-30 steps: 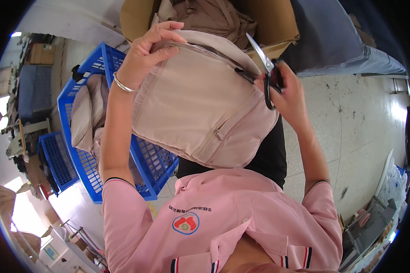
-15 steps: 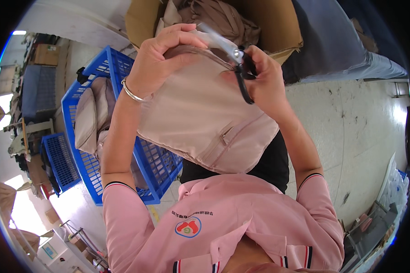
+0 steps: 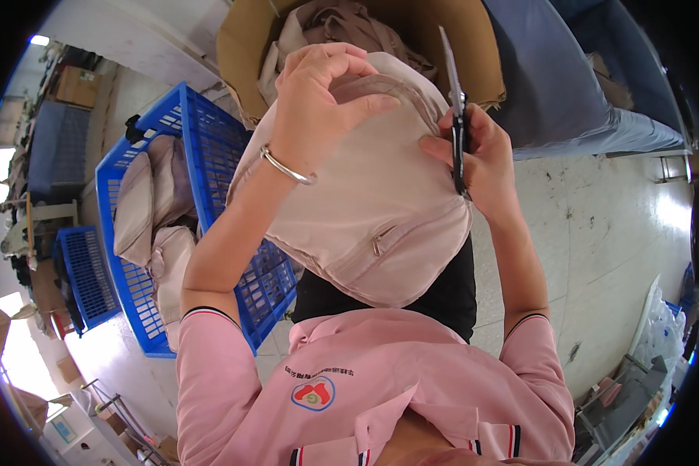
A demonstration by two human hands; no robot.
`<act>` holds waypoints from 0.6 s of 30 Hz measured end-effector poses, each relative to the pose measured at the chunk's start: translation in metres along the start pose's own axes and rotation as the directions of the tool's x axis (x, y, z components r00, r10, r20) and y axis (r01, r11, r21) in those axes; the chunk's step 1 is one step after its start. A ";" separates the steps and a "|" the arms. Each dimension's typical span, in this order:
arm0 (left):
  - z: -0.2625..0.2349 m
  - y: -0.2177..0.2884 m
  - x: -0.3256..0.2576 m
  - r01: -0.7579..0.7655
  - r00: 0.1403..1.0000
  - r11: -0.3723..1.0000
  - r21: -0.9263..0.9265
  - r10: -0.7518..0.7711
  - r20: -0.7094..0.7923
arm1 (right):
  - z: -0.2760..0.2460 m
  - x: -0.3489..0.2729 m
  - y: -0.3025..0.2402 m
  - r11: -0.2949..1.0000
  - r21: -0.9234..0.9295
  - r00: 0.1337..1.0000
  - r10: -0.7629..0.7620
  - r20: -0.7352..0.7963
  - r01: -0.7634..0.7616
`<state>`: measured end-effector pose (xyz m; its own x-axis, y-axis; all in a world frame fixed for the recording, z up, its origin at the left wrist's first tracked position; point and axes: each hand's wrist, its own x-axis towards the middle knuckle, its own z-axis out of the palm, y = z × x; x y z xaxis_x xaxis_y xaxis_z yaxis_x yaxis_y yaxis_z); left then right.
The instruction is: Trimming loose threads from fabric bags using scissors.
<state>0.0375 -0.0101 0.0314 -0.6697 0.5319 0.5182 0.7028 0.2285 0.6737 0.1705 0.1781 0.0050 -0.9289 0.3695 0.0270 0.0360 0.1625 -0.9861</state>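
Note:
A pale pinkish-beige fabric bag [image 3: 342,179] lies over my lap, its small zipped pocket toward me and a seamed edge at the far side. At that far edge my left hand [image 3: 318,97], with a silver bangle at the wrist, curls round the fabric, thumb on the near face and fingers over the top. Scissors with black handles [image 3: 457,116] are in my right hand [image 3: 481,155], at the bag's right edge. Their blades look closed and point away from me. My right thumb is beside the bag's edge; whether it presses the fabric I cannot tell.
Beyond the bag stands an open cardboard box [image 3: 474,46] with more beige fabric [image 3: 349,27] in it. On the left is a blue plastic basket [image 3: 198,155] holding several similar bags [image 3: 136,210]. A blue-grey cloth-sided container [image 3: 551,85] stands at the far right.
The scissors have swung from lying across the bag's far edge to pointing away, and moved right. My left hand has shifted right, and the bag has turned slightly.

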 end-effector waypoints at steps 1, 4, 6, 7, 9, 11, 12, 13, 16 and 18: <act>0.002 0.009 -0.002 -0.023 0.999 0.995 0.099 0.028 -0.044 | -0.004 -0.003 -0.001 0.999 0.048 1.000 0.007 -0.018 -0.006; 0.009 0.010 -0.007 0.025 0.997 0.995 0.092 -0.018 -0.075 | -0.015 -0.010 -0.005 0.992 0.117 0.998 0.056 -0.036 -0.052; 0.013 0.008 -0.010 0.089 0.995 0.996 -0.011 -0.089 -0.053 | -0.019 -0.011 -0.005 0.986 0.142 0.995 0.097 -0.038 -0.091; 0.015 0.010 -0.012 0.085 0.994 0.996 0.027 -0.084 -0.066 | -0.019 -0.011 -0.002 0.981 0.166 0.994 0.104 -0.031 -0.098; 0.017 0.011 -0.014 0.084 0.994 0.995 0.062 -0.079 -0.080 | -0.021 -0.013 -0.002 0.977 0.187 0.993 0.112 -0.023 -0.106; 0.016 0.011 -0.017 0.029 0.992 0.986 0.167 -0.008 -0.124 | -0.026 -0.016 -0.005 0.988 0.112 0.992 0.115 -0.046 -0.109; 0.015 0.008 -0.020 0.036 0.991 0.985 0.167 -0.014 -0.132 | -0.027 -0.018 -0.004 0.988 0.106 0.993 0.115 -0.037 -0.110; 0.013 0.003 -0.022 0.019 0.988 0.983 0.181 0.009 -0.152 | -0.030 -0.018 -0.001 0.983 0.145 0.993 0.117 -0.034 -0.111; -0.001 -0.004 -0.036 0.090 0.973 0.968 0.235 -0.035 -0.228 | -0.037 -0.020 0.004 0.977 0.186 0.993 0.115 -0.033 -0.107; -0.012 -0.020 -0.053 0.194 0.950 0.948 0.251 -0.117 -0.290 | -0.043 -0.023 0.007 0.976 0.191 0.992 0.114 -0.046 -0.103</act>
<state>0.0563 -0.0521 -0.0031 -0.7882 0.2418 0.5659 0.5968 0.5245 0.6072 0.2078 0.2100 0.0044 -0.9006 0.4276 -0.0778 0.0605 -0.0537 -0.9967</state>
